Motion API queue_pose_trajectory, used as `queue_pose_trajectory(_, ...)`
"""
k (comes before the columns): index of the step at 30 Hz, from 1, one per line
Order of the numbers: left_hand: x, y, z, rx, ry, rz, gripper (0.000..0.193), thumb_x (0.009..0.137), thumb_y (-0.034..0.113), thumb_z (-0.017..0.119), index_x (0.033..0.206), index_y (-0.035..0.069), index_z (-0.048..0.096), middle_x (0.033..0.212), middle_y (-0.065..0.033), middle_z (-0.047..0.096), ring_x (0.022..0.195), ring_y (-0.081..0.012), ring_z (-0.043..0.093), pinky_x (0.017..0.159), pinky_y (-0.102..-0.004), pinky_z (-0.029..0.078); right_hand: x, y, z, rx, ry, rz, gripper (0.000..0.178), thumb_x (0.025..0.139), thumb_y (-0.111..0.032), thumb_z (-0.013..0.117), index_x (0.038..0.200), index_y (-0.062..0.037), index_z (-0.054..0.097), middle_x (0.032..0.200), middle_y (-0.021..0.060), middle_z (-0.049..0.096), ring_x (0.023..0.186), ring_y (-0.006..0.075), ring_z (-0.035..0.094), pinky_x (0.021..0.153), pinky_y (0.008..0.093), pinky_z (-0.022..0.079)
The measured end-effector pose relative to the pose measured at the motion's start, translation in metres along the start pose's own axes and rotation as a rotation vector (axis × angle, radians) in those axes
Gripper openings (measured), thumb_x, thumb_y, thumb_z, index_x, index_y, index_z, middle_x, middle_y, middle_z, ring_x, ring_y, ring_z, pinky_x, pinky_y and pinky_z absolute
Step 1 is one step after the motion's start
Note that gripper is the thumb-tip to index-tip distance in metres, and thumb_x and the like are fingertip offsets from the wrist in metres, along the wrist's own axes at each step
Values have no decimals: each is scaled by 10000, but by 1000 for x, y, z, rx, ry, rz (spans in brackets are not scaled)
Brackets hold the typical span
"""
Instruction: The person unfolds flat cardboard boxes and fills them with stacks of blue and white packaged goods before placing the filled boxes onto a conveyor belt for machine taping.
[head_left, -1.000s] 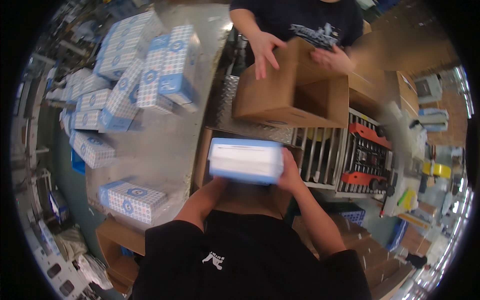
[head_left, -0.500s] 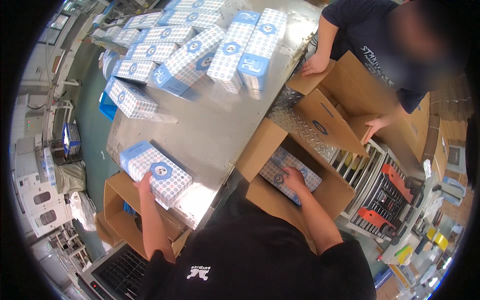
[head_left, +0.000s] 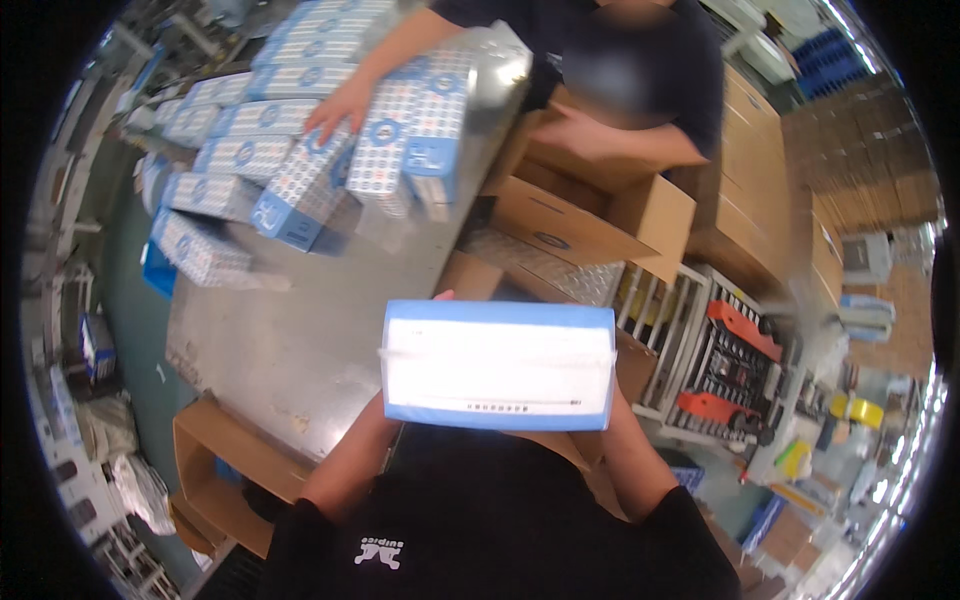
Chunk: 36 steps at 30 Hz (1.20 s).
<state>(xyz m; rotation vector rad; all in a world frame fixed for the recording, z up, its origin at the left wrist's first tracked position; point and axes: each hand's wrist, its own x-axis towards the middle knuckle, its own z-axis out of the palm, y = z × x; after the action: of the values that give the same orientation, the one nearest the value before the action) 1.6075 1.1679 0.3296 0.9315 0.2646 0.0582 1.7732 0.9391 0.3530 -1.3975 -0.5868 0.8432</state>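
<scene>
A blue-edged white package [head_left: 498, 365] is lifted close in front of my chest, its plain side with a small printed line facing up. It is gripped between my two hands. At its far edge a fingertip of my left hand [head_left: 444, 295] shows; the package hides the rest of that hand. My right hand [head_left: 617, 392] is at the right end, its fingers out of sight behind the package. Below and beyond it, an open cardboard carton [head_left: 470, 277] is mostly covered by the package, so its contents cannot be made out.
Several blue-and-white patterned packages [head_left: 290, 190] stand on the metal table [head_left: 330, 330]. Across from me, a person's hand [head_left: 340, 112] touches one; their other arm is over an open carton [head_left: 570, 225]. A roller conveyor [head_left: 665, 335] lies right, another carton [head_left: 240, 450] lower left.
My hands have come together, holding a package up; the one at the table's near left is gone from there. The other person's hand has moved from the carton to the packages. My view has shifted.
</scene>
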Motion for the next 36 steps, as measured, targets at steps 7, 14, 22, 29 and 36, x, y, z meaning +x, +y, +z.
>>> queue_pose_trajectory(7, 25, -101, 18, 1104, -43, -119, 772, 914, 294, 741, 1526, 55, 334, 1484, -260, 495, 1310, -408, 555, 1062, -470, 485, -21, 67, -39, -1091, 535, -277, 930, 596, -304, 916, 1363, -55, 452, 1237, 160, 573, 1169, 365, 545, 1080, 500, 311)
queue_pose_trajectory(14, 31, -96, 49, 1552, -691, -618, 401, 947, 466, 630, 1006, 81, 727, 1058, -179, 729, 1034, -364, 694, 908, -506, 550, 65, 282, -53, -1252, 486, 621, 869, 730, -111, 767, 1505, -119, 373, 1473, 186, 392, 1404, 388, 347, 1130, 599, 240)
queue_pose_trajectory(22, -52, -64, -51, 1276, 338, 73, 421, 843, 128, 748, 1252, 77, 661, 1304, -151, 648, 1241, -356, 585, 1068, -450, 461, 64, 330, -10, -1429, -188, 566, 991, 836, -67, 679, 1653, -318, 176, 1718, 186, 23, 1572, 441, 67, 1189, 718, 176)
queue_pose_trajectory(29, -374, -43, -250, 1493, 1700, -5, 372, 980, 118, 592, 1329, -11, 599, 1295, -196, 611, 1193, -340, 588, 1067, -462, 443, 107, 297, -62, -1175, -258, 574, 681, 810, -38, 596, 1480, -145, 539, 1409, 200, 616, 1249, 338, 623, 1072, 348, 477)
queue_pose_trajectory(36, -514, -178, -320, 390, 1576, -473, 404, 978, 289, 639, 1263, 3, 647, 1146, -86, 732, 1071, -236, 673, 907, -359, 523, -1, 283, -130, -1045, 14, 560, 464, 867, -48, 591, 1327, -39, 651, 1222, 138, 719, 1072, 235, 685, 962, 343, 521)
